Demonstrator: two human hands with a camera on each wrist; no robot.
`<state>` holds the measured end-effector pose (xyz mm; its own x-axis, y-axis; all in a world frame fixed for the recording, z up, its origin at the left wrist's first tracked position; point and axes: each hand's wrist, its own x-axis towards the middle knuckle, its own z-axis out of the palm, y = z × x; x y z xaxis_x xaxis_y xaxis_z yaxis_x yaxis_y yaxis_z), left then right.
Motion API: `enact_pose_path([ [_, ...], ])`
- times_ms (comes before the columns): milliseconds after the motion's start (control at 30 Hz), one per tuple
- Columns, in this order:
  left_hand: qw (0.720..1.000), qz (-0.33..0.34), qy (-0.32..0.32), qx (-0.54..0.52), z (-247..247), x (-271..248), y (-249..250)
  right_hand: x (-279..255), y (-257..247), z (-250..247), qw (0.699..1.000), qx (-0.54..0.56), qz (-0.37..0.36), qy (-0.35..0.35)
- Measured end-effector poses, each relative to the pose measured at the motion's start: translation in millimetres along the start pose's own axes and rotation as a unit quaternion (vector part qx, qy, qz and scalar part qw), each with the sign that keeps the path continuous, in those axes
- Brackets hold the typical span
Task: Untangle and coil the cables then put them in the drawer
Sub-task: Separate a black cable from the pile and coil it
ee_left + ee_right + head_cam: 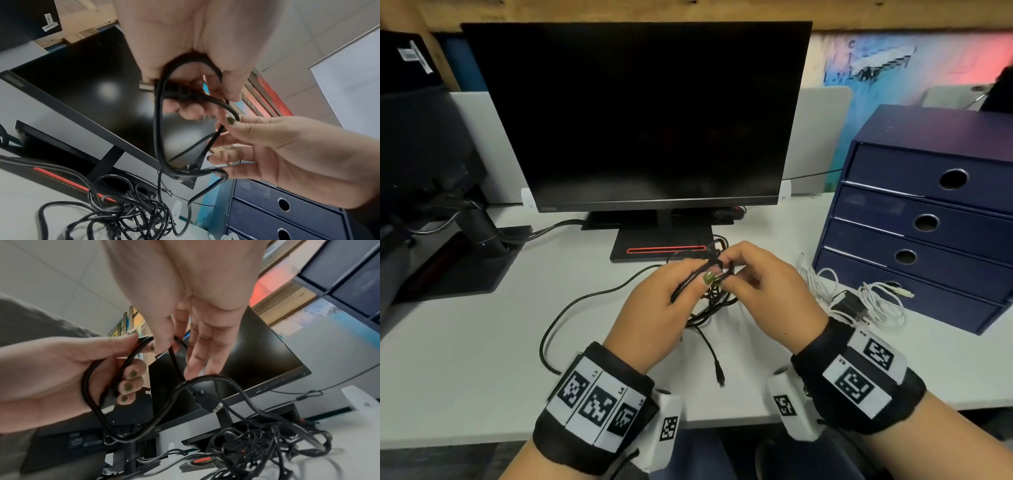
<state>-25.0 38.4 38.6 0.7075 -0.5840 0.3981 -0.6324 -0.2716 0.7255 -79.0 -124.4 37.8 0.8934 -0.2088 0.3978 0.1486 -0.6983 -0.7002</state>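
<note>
Both hands are raised over the white desk (465, 359) in the head view. My left hand (698, 277) grips a small loop of black cable (690, 279), its fingers curled round the strands (159, 129). My right hand (729, 270) pinches the same cable between thumb and forefinger (168, 344), the other fingers straight. The rest of that cable drops into a black tangle (709, 308) lying under the hands (257, 443). One loose plug end (720, 375) lies near the front edge. White cables (876, 298) lie coiled loosely at the right.
A dark blue drawer unit (893, 164) with several shut drawers stands at the right, the white cables and a black adapter (851, 303) in front of it. A black monitor (640, 113) on its base (654, 251) fills the back. Another monitor arm (479, 226) is at left.
</note>
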Motion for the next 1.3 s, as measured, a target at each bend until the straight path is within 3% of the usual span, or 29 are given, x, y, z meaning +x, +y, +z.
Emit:
enact_pose_path([
  [200,0.991,-0.041,0.123,-0.022,-16,3,-13,4,20,-15,0.998,-0.004,0.044,0.046],
  [367,0.98,-0.051,0.168,-0.092,-29,4,-17,4,19,-34,0.987,0.12,0.09,0.061],
  [433,0.979,-0.036,0.161,-0.117,-30,4,-16,3,13,-38,0.987,0.118,0.09,0.062],
  [633,0.977,-0.012,0.099,-0.186,-22,3,-7,-1,17,-18,0.994,-0.053,0.092,-0.025],
  [733,0.975,-0.001,0.052,-0.215,-12,-1,-3,-5,14,-6,0.994,-0.081,0.067,-0.013],
  [867,0.978,0.009,0.0,-0.209,4,-6,4,-7,-4,-2,0.997,0.044,0.07,-0.001],
  [1033,0.986,-0.017,-0.016,-0.168,12,-6,8,-8,-22,-1,0.964,0.243,0.112,0.004],
  [1133,0.997,0.017,0.022,-0.065,11,-7,11,-5,-21,-1,0.958,0.258,0.125,-0.004],
  [1300,0.983,0.058,0.176,-0.006,-7,-4,21,-1,-19,-9,0.965,0.229,0.122,0.022],
])
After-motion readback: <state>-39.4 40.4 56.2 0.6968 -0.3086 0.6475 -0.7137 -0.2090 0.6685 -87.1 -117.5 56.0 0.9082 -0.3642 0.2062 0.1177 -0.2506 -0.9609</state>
